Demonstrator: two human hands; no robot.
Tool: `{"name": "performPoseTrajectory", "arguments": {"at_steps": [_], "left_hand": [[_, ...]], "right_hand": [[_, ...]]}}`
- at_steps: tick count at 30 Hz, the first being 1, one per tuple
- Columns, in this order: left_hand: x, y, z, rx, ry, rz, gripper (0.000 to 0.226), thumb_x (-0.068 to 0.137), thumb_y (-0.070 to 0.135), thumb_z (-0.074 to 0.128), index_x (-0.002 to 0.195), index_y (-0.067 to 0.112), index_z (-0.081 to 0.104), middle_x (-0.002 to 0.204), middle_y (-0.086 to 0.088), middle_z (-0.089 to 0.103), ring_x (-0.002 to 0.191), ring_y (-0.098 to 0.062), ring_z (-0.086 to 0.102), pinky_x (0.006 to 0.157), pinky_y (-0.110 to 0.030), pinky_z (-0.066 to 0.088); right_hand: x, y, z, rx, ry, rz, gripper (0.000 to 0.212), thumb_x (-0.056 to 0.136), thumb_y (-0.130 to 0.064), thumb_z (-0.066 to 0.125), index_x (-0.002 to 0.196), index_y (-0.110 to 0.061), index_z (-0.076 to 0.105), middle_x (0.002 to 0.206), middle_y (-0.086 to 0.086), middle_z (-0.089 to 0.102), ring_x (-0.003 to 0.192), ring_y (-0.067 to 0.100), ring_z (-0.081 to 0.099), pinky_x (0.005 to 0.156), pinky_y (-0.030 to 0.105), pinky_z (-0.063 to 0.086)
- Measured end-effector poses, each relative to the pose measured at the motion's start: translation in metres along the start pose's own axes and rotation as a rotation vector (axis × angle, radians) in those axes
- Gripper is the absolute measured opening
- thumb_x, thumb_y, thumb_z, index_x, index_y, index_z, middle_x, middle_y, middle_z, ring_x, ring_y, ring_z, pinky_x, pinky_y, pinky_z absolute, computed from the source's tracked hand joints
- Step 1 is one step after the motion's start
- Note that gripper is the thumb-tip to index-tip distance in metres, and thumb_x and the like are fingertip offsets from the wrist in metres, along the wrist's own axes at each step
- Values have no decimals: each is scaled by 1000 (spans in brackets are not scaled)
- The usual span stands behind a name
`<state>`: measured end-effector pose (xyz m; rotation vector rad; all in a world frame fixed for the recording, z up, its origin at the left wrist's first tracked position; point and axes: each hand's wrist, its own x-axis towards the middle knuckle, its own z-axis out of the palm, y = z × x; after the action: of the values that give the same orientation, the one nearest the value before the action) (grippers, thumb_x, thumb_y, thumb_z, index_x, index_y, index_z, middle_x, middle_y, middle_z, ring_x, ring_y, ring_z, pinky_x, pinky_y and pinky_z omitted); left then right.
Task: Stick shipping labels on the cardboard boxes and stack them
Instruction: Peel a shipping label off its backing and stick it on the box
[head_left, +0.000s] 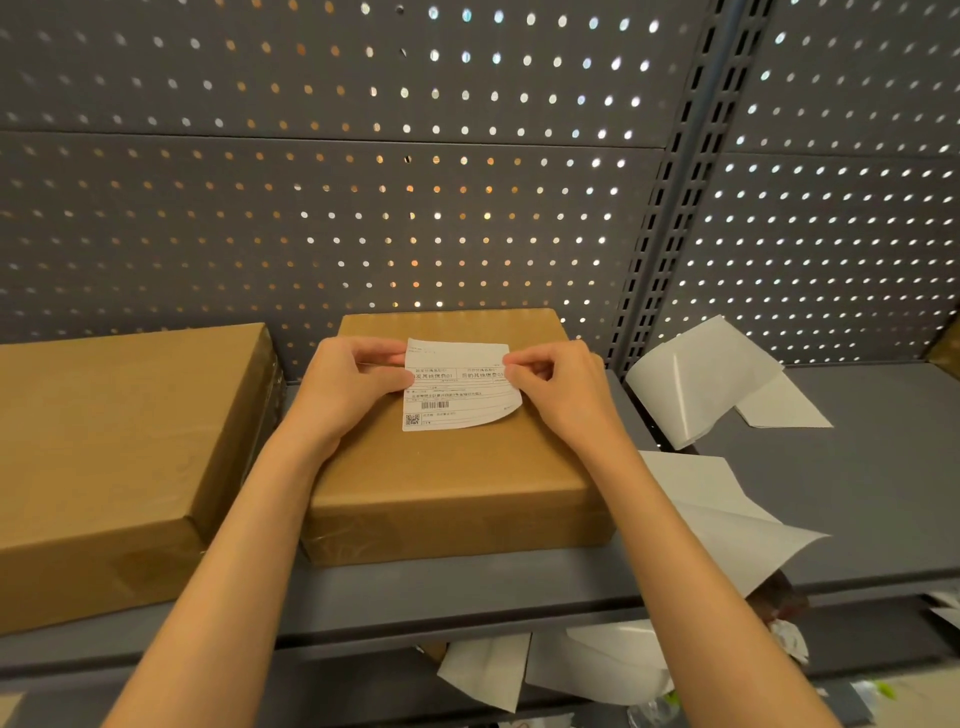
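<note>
A flat brown cardboard box (457, 478) lies on the grey shelf (467, 587) in front of me. Over its top I hold a white shipping label (457, 395) with printed text, a barcode and a QR code. My left hand (345, 387) pinches the label's left edge. My right hand (558, 387) pinches its upper right corner. The label's lower right corner curls up off the box. A second, larger cardboard box (119, 447) sits to the left on the same shelf.
Several white backing sheets (706, 384) lie curled on the shelf to the right, one (727, 514) hanging over the front edge. More paper scraps (587, 665) lie on the shelf below. A grey perforated panel (363, 182) closes the back.
</note>
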<state>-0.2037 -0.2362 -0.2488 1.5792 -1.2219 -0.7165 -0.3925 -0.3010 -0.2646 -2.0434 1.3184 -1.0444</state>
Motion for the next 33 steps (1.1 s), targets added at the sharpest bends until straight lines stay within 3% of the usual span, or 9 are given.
{"name": "performPoseTrajectory", "arguments": {"at_steps": [5,8,12,16,20,22,26,30,33], "left_hand": [[0,-3,0,44,7,14,29,81,4,68,93,30,69,76,21,70,74,9,65,79,-17,47],[1,-5,1,84,11,31,29,81,5,68,97,30,69,86,16,70,78,6,66,82,-20,47],[1,-6,2,140,9,65,32,81,2,66,102,27,69,89,11,71,82,-4,67,84,-23,49],[1,-6,5,200,25,108,34,81,2,66,107,24,67,83,15,68,68,8,62,74,-11,48],[1,-6,7,256,47,152,34,81,-1,66,111,16,67,78,15,63,61,15,57,61,2,42],[1,-6,8,285,60,161,34,81,-1,66,112,13,67,77,12,63,61,11,58,60,2,40],[-2,-5,8,382,95,198,34,81,7,69,114,13,67,81,12,61,68,2,54,63,-4,42],[-3,-9,4,451,135,187,35,79,22,73,114,22,67,96,4,59,81,-6,52,79,-24,40],[0,-14,2,457,176,152,47,75,28,77,117,15,61,101,-4,55,90,-13,50,79,-25,40]], "right_hand": [[0,1,1,-15,1,8,17,86,-9,59,88,-2,74,86,15,72,83,30,61,75,34,49],[1,1,3,-61,-12,-15,19,86,-9,57,88,7,68,88,24,67,86,37,57,74,35,45],[1,1,3,-89,-19,-8,18,86,-9,57,86,1,71,84,19,69,80,32,59,70,32,48],[0,1,4,-94,-16,-7,17,86,-9,57,85,-6,74,78,11,69,64,13,52,67,29,48],[2,5,5,-74,-10,-17,12,87,-13,60,93,-12,70,68,-1,61,60,3,47,59,16,39],[2,6,6,-75,-2,-22,14,87,-16,62,101,-16,67,72,-6,56,65,4,47,60,16,37],[4,10,7,-101,23,-31,15,86,-19,64,100,-17,67,83,-2,51,67,4,43,58,16,32],[5,10,7,-104,22,-36,14,86,-18,65,100,-17,67,81,-4,50,65,1,42,57,11,31],[4,9,6,-99,22,-28,13,85,-18,65,99,-17,67,81,-3,51,65,0,42,58,12,33]]}}
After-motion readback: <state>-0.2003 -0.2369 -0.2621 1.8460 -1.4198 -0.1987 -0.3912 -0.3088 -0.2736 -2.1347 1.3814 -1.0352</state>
